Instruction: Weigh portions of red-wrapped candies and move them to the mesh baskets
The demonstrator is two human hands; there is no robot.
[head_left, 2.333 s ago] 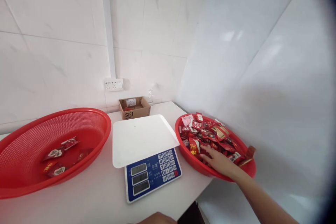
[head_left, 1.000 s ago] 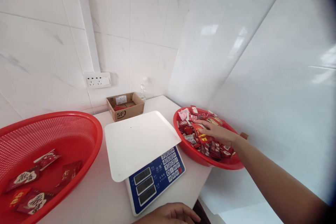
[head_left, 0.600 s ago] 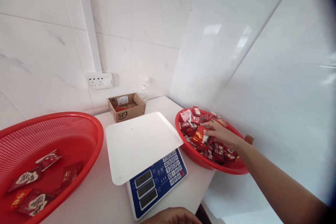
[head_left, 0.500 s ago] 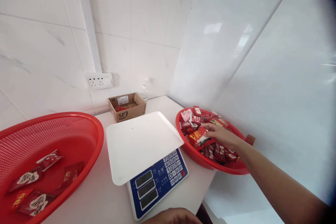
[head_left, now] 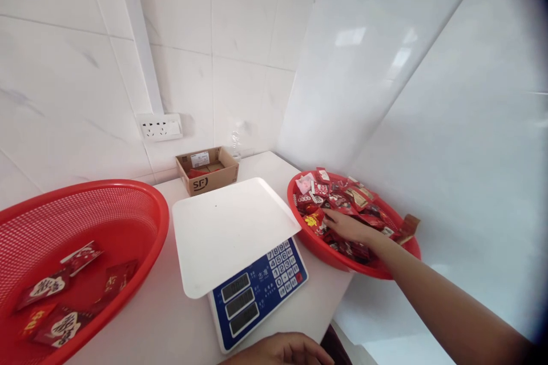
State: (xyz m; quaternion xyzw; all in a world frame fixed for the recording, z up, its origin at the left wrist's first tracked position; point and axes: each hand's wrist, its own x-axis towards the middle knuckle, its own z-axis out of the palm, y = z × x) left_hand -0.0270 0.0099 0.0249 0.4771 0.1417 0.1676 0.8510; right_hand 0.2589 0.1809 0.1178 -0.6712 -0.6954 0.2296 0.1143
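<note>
My right hand (head_left: pixel 347 227) reaches into the red plastic basket (head_left: pixel 314 246) on the right. Its fingers are bent at the edge of a red packet (head_left: pixel 314 220) with yellow print, among many small red packets; the fingertips are partly hidden. At the bottom edge of the view lies my left hand (head_left: pixel 280 349), back up, fingers loosely apart and holding nothing, near the front of the scale. Between the baskets stands a weighing scale with a bare white pan (head_left: pixel 235 234) and a blue keypad panel (head_left: pixel 261 291).
On the left, another red basket (head_left: pixel 160 222) holds several red packets (head_left: pixel 47 288). A cardboard box (head_left: pixel 208 174) with red items inside stands behind the scale, beside a clear bottle (head_left: pixel 236 145). White walls close off the back and right; a wall socket (head_left: pixel 160 127) is at the left.
My right hand has sunk slightly lower and to the left among the packets, covering more of the yellow-printed one. A brownish packet at the basket's right rim now sticks up more. My left hand stays put.
</note>
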